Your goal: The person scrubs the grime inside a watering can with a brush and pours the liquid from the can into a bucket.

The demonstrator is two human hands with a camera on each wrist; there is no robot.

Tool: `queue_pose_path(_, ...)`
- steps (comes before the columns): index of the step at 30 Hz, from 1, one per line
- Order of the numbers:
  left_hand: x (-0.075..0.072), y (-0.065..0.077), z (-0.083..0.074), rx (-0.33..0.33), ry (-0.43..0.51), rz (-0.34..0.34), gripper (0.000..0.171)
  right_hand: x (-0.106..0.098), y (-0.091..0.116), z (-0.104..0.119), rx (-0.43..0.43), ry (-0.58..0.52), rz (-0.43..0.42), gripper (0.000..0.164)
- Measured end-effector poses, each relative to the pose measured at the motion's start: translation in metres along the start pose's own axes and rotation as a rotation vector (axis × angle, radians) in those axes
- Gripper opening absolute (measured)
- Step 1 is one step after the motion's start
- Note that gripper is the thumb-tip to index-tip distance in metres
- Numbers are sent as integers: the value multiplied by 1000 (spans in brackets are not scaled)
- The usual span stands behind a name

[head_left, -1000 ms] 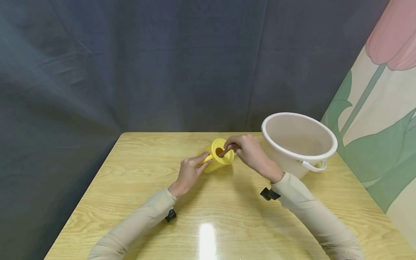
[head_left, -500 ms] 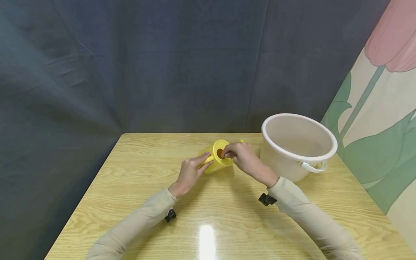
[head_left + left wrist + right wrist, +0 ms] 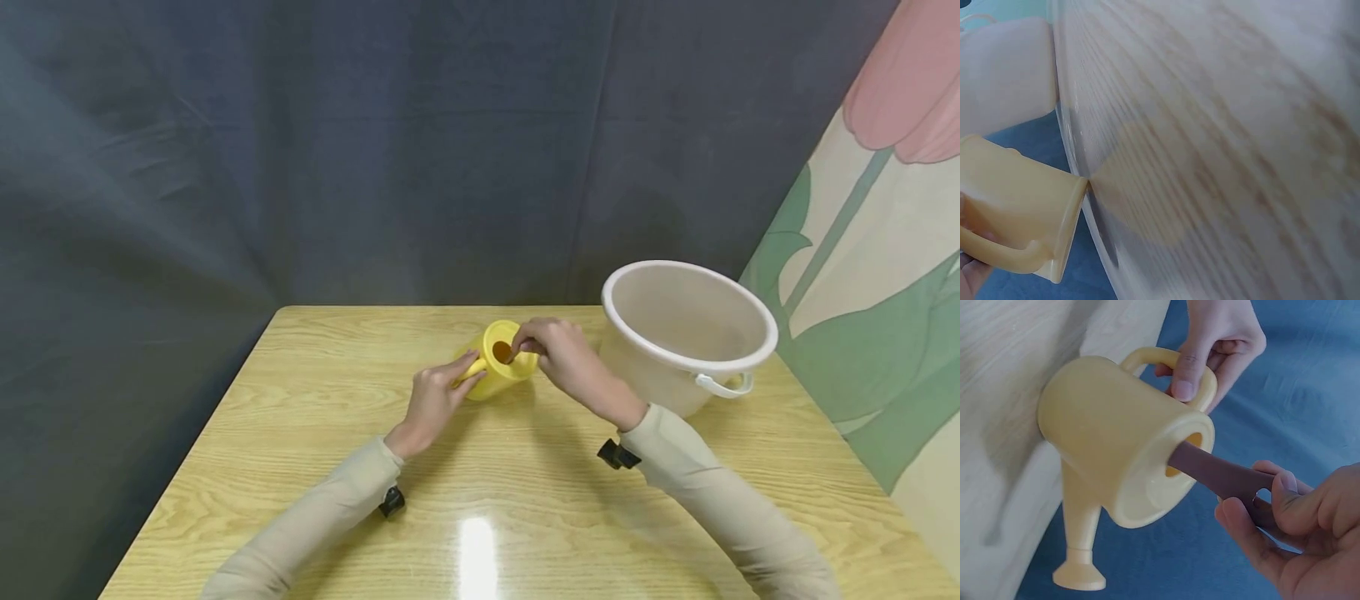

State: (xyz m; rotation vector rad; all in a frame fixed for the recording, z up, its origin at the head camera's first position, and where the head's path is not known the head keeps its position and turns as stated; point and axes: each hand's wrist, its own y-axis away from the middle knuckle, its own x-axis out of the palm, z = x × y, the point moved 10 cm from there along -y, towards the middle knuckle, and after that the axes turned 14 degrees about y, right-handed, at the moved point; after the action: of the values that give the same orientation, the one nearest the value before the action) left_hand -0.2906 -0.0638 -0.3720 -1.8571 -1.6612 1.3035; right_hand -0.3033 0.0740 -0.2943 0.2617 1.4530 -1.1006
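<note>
showing less beyond the fingers than a second ago, the brown tool (image 3: 1216, 474) pinched by the right hand (image 3: 573, 367) enters the opening of the tilted yellow watering can (image 3: 1110, 419), apparently pushed deeper; the left hand (image 3: 433, 398) pinches the can's handle (image 3: 1209, 386) over the wooden table (image 3: 300, 417).

White glare (image 3: 477, 554) on the table (image 3: 337, 508)

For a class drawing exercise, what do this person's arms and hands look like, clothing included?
The left hand and right hand are ungloved. The left sleeve and right sleeve are long, pale greyish-beige and lightly creased. Near the sleeve ends sit a left black device and a right black device, both small and blocky.
</note>
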Motion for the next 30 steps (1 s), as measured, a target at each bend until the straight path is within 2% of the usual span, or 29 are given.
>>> queue_pose_path(10,3,-3,-3,21,-13,16,32,-12,1,2,-16,36,-27,16)
queue_pose_path(17,2,0,-1,21,-2,5,33,3,2,5,-74,59,-1,26)
queue_pose_path(26,1,-1,1,-3,-8,25,32,24,2,1,-38,39,51,28)
queue_pose_path(30,2,-3,2,-20,-6,35,32,24,1,-2,-25,15,52,29)
